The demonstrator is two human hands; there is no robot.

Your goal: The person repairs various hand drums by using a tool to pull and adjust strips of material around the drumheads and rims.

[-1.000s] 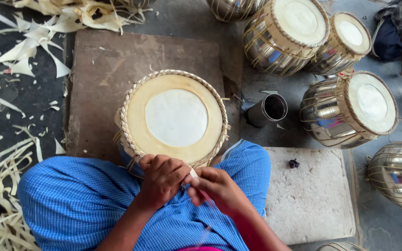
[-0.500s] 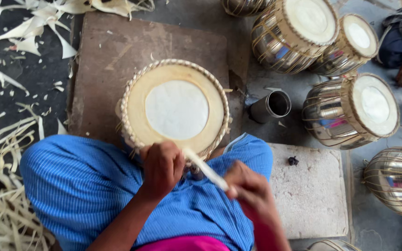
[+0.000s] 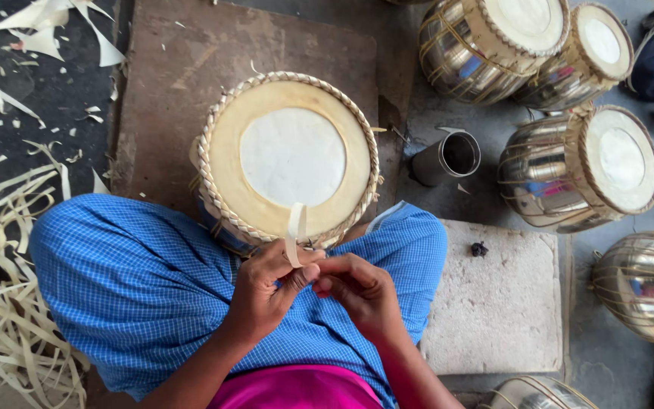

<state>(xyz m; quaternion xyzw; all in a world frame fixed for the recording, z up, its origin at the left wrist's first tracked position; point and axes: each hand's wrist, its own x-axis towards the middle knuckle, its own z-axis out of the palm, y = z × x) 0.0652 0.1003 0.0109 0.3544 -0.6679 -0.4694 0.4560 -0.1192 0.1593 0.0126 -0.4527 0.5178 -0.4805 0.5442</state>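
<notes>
Since the frame half a sec earlier, the right hand (image 3: 361, 291) was drawn back in from its outstretched pull, and the pale strip (image 3: 294, 233), then stretched diagonally away from the drum, was brought upright at the near edge of the drum (image 3: 289, 163). Both hands were met just below the braided rim (image 3: 213, 193), approx. touching at the fingertips. The left hand (image 3: 270, 291) was closed on the strip, pinched betw. thumb & fingers; the right hand's fingers were curled at the strip's lower end, though its actual hold on it could not be told. The drum was kept on the lap, against the blue checked cloth (image 3: 138, 280), head up, near the front edge of the brown board (image 3: 175, 76). Judged from this, one pull was finished & the strip was being re-gripped close to the rim for another pass through the braid. A metal cup (image 3: 448, 157) lay to the right; shiny drums (image 3: 577, 170) were standing beyond it, strip offcuts (image 3: 9, 318) at the left.
</notes>
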